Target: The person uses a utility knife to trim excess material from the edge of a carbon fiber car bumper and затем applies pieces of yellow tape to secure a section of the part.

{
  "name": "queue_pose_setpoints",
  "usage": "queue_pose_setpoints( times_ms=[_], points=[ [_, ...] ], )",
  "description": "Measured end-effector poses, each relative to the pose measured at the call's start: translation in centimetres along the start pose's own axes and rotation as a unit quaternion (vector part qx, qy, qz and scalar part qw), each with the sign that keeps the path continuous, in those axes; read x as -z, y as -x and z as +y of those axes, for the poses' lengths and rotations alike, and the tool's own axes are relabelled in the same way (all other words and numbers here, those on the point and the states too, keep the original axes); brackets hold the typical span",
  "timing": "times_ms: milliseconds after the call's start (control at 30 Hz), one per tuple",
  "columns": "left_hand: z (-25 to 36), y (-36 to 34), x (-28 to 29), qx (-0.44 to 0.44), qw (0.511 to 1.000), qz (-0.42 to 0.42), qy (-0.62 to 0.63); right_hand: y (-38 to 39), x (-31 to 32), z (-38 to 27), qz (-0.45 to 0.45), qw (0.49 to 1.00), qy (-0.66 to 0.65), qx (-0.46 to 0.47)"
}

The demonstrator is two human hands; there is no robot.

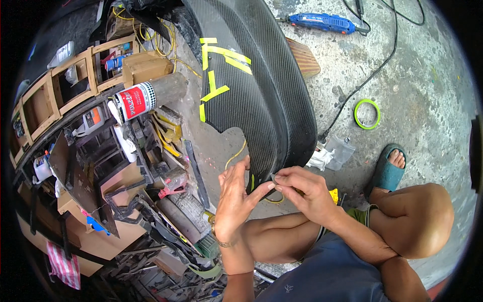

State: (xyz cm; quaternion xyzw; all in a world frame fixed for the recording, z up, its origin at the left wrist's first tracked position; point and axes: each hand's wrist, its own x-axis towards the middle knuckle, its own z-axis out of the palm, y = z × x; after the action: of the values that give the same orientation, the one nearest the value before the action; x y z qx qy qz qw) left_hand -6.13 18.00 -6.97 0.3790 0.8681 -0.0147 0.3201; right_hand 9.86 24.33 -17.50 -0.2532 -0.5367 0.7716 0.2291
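A black carbon-fibre panel (261,95), long and curved, stretches away from me, its near end between my hands. Strips of yellow masking tape (217,91) mark its left side, and a short one lies by the near tip. My left hand (235,194) rests at the left of that tip, fingers stretched along the edge and thumb pointing right. At the tip's right side my right hand (304,194) pinches a small thin greyish piece (273,177) between thumb and forefinger; its kind is unclear. My left thumb tip almost meets the right fingertips.
Right of the panel lie a blue rotary tool (322,22) with a black cord, a green tape roll (367,114) and a clear plastic bag (341,152). A wooden block (303,58) sits beside the panel. Leftward stand a red-and-white labelled can (136,100), a wooden frame (54,95) and heaped scraps.
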Motion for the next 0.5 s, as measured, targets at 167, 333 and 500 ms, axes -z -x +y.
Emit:
queue_pose_setpoints(
  times_ms=[167, 333, 500],
  points=[
    [0.50, -0.12, -0.06, 0.020, 1.000, 0.009, -0.004, 0.15, -0.31, 0.03, 0.041, 0.998, 0.021, 0.030],
    [0.22, 0.03, -0.03, 0.012, 1.000, 0.008, 0.001, 0.20, -0.12, 0.23, 0.018, 1.000, -0.002, 0.018],
    [0.06, 0.01, 0.13, 0.002, 1.000, -0.001, 0.006, 0.01, 0.16, 0.31, -0.007, 1.000, 0.001, 0.019]
  ],
)
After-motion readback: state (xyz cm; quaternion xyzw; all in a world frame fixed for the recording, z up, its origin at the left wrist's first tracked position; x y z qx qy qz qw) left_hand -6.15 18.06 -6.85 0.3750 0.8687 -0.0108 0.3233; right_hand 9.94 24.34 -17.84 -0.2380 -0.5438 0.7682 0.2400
